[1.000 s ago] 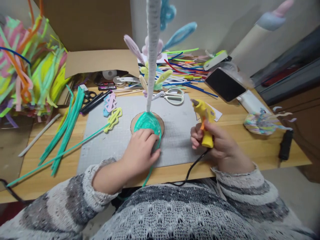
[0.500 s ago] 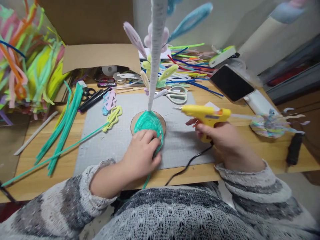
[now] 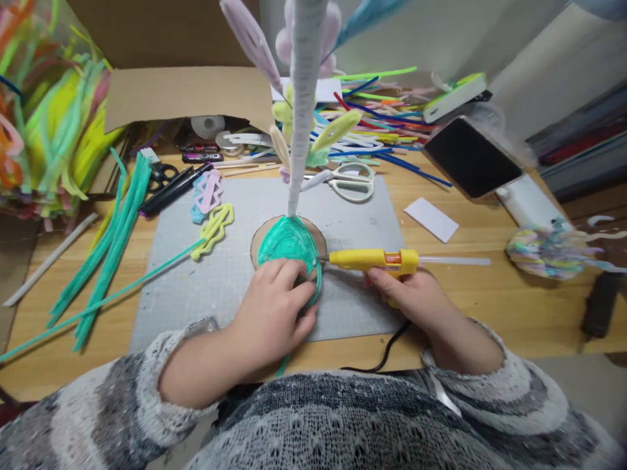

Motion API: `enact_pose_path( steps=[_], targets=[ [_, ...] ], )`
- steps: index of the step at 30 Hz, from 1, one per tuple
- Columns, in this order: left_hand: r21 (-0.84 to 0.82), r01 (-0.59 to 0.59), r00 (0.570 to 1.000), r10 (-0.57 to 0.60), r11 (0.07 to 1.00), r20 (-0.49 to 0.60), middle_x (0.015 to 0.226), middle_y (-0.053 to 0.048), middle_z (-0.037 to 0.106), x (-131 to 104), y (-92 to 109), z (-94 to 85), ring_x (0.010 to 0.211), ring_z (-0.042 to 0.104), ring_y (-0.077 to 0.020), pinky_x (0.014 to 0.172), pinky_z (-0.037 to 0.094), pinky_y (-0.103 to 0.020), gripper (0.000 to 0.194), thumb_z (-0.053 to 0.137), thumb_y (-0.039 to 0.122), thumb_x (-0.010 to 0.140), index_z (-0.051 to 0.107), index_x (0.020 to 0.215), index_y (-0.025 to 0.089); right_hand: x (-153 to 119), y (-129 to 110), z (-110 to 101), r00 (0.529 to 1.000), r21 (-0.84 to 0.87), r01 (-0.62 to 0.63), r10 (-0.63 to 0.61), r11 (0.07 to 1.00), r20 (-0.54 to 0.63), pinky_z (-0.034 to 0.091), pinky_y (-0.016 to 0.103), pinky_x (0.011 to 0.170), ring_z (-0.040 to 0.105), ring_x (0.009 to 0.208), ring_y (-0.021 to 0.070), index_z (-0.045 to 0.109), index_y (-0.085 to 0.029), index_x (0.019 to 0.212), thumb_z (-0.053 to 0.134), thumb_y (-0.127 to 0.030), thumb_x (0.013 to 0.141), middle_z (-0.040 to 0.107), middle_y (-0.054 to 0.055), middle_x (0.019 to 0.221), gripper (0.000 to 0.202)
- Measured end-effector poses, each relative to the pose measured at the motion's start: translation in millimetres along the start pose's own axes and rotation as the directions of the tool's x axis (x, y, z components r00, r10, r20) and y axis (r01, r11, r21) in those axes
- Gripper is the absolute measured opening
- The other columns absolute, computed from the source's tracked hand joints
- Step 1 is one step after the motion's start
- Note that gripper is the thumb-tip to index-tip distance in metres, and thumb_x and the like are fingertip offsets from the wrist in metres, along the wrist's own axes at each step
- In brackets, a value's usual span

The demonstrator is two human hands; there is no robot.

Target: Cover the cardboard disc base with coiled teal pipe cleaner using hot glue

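A round base (image 3: 257,243) lies on the grey mat, partly covered by coiled green pipe cleaner (image 3: 289,240). From it rises a white wrapped stem (image 3: 304,85) bearing pastel loops and flowers. My left hand (image 3: 274,313) rests on the front of the coil, its fingers closed around the green strand at the right edge; the fingertips are partly hidden. My right hand (image 3: 416,294) grips a yellow glue gun (image 3: 362,259) with a clear glue stick out of its back. The gun's nozzle points left, at the right edge of the coil, touching or very close to the strand.
Green pipe cleaners (image 3: 117,241), black pens (image 3: 171,190) and zigzag pieces (image 3: 215,228) lie left. Behind the mat (image 3: 362,300) are scissors (image 3: 353,181) and many coloured pipe cleaners. At right are a white card (image 3: 431,219), a phone (image 3: 473,156) and a black-handled tool (image 3: 602,303).
My right hand has brought the glue gun left and down, its nozzle now at the coil's edge. The white card shows fully. My left hand holds its place on the coil; the view has shifted slightly.
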State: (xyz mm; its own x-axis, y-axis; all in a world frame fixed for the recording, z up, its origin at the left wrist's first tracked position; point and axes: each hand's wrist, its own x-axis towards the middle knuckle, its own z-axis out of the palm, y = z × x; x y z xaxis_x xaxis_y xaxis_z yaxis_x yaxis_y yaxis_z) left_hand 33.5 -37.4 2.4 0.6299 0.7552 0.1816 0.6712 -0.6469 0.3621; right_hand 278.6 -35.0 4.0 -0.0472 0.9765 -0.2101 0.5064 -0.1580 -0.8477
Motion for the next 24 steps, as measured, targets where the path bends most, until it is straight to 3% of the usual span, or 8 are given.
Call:
enact_pose_path(
  steps=[13,24],
  targets=[
    [0.017,0.004,1.000,-0.004,1.000,0.008,0.108,-0.010,0.058,-0.3,-0.3,-0.2,0.098,0.051,-0.0272,0.085,0.044,-0.044,0.014,0.058,0.029,0.087,0.067,0.091,0.019,-1.5,-8.6,1.6,1.000,-0.067,-0.005,0.004,0.998,-0.014,0.050,0.031,0.053,0.063,0.060,0.0190,0.069,-0.023,0.074,0.060,-0.051,0.079,0.060,0.001,0.055,0.029],
    [0.020,0.000,1.000,-0.001,1.000,0.011,0.109,-0.011,0.060,0.4,0.1,-1.4,0.098,0.052,-0.0275,0.084,0.044,-0.045,0.016,0.056,0.029,0.088,0.067,0.092,0.018,-2.4,-1.8,1.1,1.000,-0.057,0.003,-0.004,0.998,-0.020,0.054,0.035,0.058,0.067,0.071,0.0238,0.071,-0.024,0.079,0.062,-0.053,0.079,0.063,0.003,0.059,0.030]
  ],
)
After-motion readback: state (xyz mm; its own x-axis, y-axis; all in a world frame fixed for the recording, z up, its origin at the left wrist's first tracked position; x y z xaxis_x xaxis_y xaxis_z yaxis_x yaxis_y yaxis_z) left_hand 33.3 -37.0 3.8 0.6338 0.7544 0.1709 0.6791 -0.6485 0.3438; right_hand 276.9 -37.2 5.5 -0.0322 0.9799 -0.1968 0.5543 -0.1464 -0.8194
